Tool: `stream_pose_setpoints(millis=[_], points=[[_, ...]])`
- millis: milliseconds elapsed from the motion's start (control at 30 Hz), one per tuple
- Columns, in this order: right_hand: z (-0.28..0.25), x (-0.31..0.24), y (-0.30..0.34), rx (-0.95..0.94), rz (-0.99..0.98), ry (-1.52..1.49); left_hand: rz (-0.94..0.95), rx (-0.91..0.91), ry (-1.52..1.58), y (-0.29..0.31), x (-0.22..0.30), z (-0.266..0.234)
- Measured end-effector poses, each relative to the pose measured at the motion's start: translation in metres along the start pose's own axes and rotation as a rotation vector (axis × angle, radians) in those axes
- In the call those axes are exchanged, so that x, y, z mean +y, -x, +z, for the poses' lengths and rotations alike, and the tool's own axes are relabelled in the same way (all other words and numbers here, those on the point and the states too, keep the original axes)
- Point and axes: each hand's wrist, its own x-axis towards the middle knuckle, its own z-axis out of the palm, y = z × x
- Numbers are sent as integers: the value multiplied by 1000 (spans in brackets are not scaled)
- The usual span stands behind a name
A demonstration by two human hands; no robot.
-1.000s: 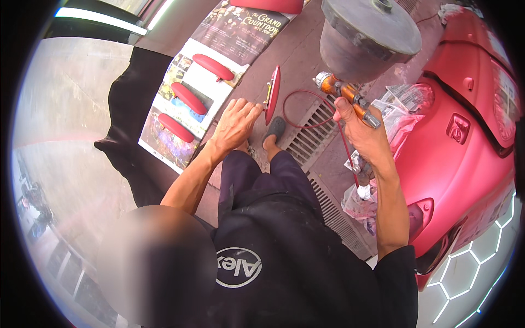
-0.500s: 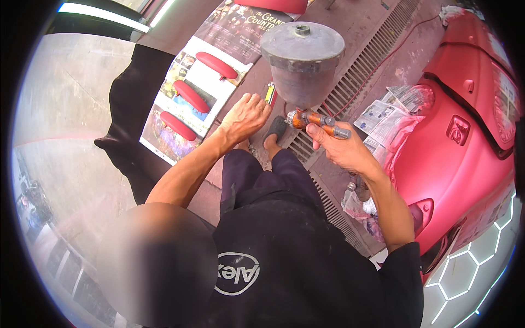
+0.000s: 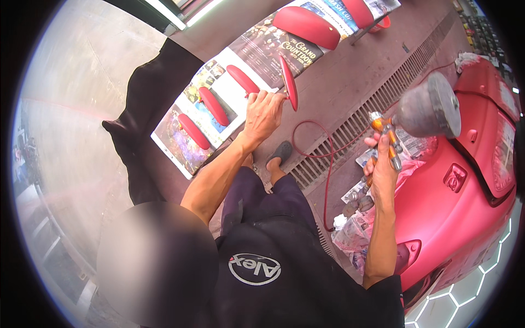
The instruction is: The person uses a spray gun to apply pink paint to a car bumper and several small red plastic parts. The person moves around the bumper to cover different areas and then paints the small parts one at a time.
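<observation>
My left hand (image 3: 262, 116) pinches a slim red car door handle (image 3: 288, 82) by one of its stubs and holds it up on edge. Three similar red door handles (image 3: 213, 105) lie in a row on the paper-covered bench beside that wrist. In my right hand (image 3: 381, 167) is a gravity-feed spray gun (image 3: 390, 133) with an orange body and a large grey cup (image 3: 428, 106). The gun is tilted, its cup leaning to the right, and its nozzle points toward the left side. My fingers wrap its grip, partly hiding it.
Larger red shells (image 3: 306, 26) rest on the bench's far end. A glossy red car body (image 3: 437, 202) with masking paper and pink plastic stands at right. A red hose (image 3: 330, 164) crosses the floor by a drain grate (image 3: 377, 90). Black cloth (image 3: 158, 98) hangs at left.
My right hand has swung the spray gun to the right and tipped it. My left hand has shifted slightly forward and right, and the door handle in it now shows clearly. The view has shifted.
</observation>
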Motion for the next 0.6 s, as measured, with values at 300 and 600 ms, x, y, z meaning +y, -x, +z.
stream_pose_setpoints(millis=[300, 600], points=[[-49, 48, 28, 146, 98, -92, -446, 305, -29, -73, -58, 80], [-75, 65, 36, 221, 102, -71, -597, 326, -105, -73, -70, 117]])
